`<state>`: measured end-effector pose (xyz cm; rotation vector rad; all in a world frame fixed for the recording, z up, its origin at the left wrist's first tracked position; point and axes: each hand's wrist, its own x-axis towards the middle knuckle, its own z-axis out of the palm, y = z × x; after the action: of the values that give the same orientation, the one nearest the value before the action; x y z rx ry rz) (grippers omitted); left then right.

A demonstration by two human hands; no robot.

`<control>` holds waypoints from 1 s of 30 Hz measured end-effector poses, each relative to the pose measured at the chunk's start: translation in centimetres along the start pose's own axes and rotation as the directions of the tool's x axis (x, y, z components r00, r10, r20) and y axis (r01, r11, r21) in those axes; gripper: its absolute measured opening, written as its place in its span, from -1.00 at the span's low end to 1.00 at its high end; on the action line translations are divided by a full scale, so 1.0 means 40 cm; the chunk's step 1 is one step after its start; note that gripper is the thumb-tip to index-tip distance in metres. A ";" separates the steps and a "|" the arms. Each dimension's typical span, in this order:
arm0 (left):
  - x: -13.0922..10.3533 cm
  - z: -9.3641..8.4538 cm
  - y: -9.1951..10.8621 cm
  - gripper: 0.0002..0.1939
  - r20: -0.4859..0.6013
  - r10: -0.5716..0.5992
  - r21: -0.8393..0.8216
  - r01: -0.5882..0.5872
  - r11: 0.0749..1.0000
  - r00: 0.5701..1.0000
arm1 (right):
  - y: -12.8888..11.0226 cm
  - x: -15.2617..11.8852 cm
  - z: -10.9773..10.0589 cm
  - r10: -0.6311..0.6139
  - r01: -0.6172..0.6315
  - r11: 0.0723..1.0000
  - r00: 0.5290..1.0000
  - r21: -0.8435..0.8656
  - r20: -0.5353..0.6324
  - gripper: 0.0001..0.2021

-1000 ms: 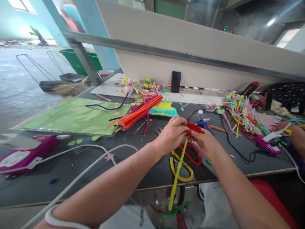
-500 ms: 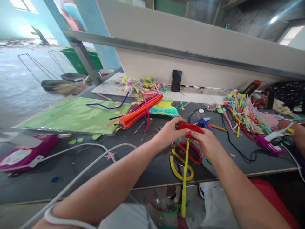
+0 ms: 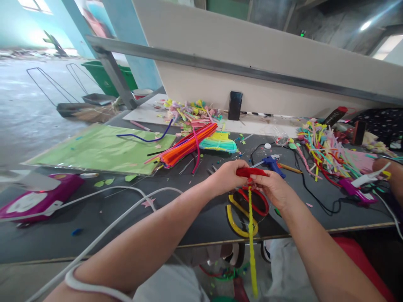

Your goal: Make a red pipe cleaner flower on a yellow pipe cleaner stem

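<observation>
Between my hands is a fuzzy red pipe cleaner piece (image 3: 251,172), pinched from both sides above the table's front edge. My left hand (image 3: 229,174) grips its left end with thumb and fingers closed. My right hand (image 3: 273,186) pinches the right end, near a small red knot. From that knot a yellow pipe-cleaner stem (image 3: 251,235) hangs straight down past the table edge. Behind the stem lie scissors handles, one yellow (image 3: 232,220) and one red (image 3: 263,205). Just beyond my right hand is a blue glue gun (image 3: 273,166).
A bundle of orange and red pipe cleaners (image 3: 189,144) lies ahead, beside a green sheet (image 3: 103,147). At left stands a purple device (image 3: 40,201), its white cable (image 3: 126,226) crossing my left arm. Another person's hand (image 3: 392,172) is at right, near a colourful pile (image 3: 327,147).
The red piece looks flatter, where it was arched before. The yellow stem's lower end has swung right and hangs lower. Both hands keep their hold, and the view has shifted slightly.
</observation>
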<state>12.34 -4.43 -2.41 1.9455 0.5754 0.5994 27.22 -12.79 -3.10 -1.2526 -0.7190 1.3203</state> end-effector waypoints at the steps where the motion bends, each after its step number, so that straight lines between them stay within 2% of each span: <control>1: 0.001 0.000 -0.002 -0.84 0.001 0.002 0.011 -0.002 1.000 1.000 | -0.001 0.000 0.000 0.004 -0.004 1.000 1.000 -0.007 0.007 -0.74; 6: -0.001 -0.006 0.008 -0.79 0.023 -0.047 -0.017 0.048 0.999 0.999 | -0.007 -0.003 -0.002 0.002 0.000 0.997 0.999 -0.072 0.033 -0.74; 8: -0.003 -0.014 0.016 -0.74 0.088 -0.071 -0.095 0.080 0.992 0.994 | -0.012 -0.004 -0.006 -0.020 0.025 0.992 0.999 -0.123 0.041 -0.75; 11: -0.003 -0.028 0.026 -0.61 0.167 -0.033 -0.211 0.068 0.975 0.985 | -0.019 -0.006 -0.015 -0.087 0.094 0.977 0.995 -0.193 0.047 -0.78; 16: -0.003 -0.041 0.032 -0.50 0.111 -0.022 -0.115 0.035 0.993 0.994 | -0.028 -0.013 -0.021 -0.118 0.129 0.967 0.991 -0.221 0.063 -0.74; 21: -0.008 -0.052 0.045 -0.42 0.211 -0.053 -0.173 0.091 0.981 0.976 | -0.033 -0.020 -0.017 -0.114 0.132 0.960 0.990 -0.246 0.084 -0.74; 25: -0.010 -0.067 0.055 -0.41 0.273 -0.102 -0.133 0.142 0.981 0.957 | -0.033 -0.022 -0.017 -0.114 0.137 0.960 0.988 -0.244 0.106 -0.74; 30: -0.001 -0.085 0.036 -0.21 0.327 -0.126 -0.188 0.195 0.963 0.937 | -0.030 -0.020 -0.024 -0.133 0.143 0.957 0.989 -0.254 0.058 -0.72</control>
<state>10.37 -2.77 0.21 1.7194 0.4427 0.2304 28.30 -13.58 -2.03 -1.3576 -1.0142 1.1661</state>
